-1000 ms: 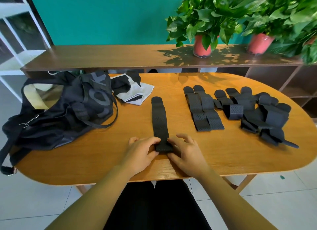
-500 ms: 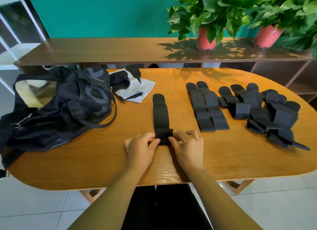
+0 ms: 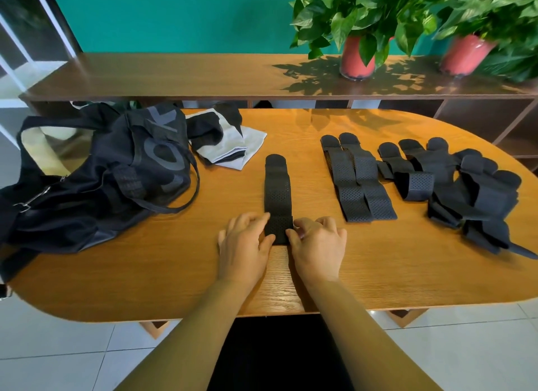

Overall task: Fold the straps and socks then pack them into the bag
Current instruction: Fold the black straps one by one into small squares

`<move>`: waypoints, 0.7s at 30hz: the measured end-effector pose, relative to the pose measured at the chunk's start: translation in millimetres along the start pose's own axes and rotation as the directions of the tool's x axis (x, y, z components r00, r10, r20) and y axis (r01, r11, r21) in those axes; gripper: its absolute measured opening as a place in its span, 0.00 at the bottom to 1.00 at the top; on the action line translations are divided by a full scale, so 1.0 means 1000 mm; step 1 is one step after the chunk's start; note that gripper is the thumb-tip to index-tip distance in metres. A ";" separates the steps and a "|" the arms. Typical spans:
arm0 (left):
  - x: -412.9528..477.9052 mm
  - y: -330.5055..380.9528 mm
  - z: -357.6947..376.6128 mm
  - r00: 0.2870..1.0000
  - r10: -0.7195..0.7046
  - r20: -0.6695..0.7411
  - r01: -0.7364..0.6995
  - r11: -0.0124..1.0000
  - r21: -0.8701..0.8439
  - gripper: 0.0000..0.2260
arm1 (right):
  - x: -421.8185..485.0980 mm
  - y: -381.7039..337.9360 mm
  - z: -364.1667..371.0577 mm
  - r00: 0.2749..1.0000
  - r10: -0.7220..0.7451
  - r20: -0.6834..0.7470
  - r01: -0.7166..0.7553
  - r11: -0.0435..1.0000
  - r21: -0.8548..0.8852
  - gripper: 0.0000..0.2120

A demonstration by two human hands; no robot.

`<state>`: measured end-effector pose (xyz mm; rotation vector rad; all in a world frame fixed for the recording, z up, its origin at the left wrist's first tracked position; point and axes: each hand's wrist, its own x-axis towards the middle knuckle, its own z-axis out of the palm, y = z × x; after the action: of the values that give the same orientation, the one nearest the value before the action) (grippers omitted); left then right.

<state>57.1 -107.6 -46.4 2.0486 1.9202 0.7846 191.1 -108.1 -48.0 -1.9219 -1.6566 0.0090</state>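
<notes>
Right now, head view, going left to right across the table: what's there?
black bag → socks → single strap → pair of flat straps → heap of straps

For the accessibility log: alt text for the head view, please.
A left hand and a right hand pinch the near end of a black strap lying lengthwise on a wooden table. An open black bag and socks lie to its left, more straps to its right.
</notes>
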 end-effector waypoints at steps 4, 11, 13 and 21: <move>0.002 -0.001 -0.003 0.981 0.157 0.116 -0.162 0.986 0.039 0.17 | 0.002 0.001 0.002 1.000 -0.020 0.008 0.020 0.999 -0.031 0.08; 0.018 -0.004 -0.020 0.918 0.251 0.309 -0.290 0.953 0.089 0.22 | 0.000 0.008 0.002 0.982 -0.189 0.009 0.189 0.982 -0.018 0.07; 0.024 -0.005 -0.025 0.898 0.283 0.337 -0.335 0.937 0.104 0.21 | 0.000 0.014 -0.006 0.955 -0.290 0.062 0.290 0.957 0.008 0.14; 0.024 -0.006 -0.032 0.881 0.338 0.330 -0.393 0.913 0.112 0.14 | 0.009 0.019 -0.025 0.833 -0.496 0.246 0.515 0.857 -0.016 0.14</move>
<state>35.7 -89.7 -17.3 2.5144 1.4987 0.3391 219.6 -111.3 -32.6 -1.5199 -2.3201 -0.0455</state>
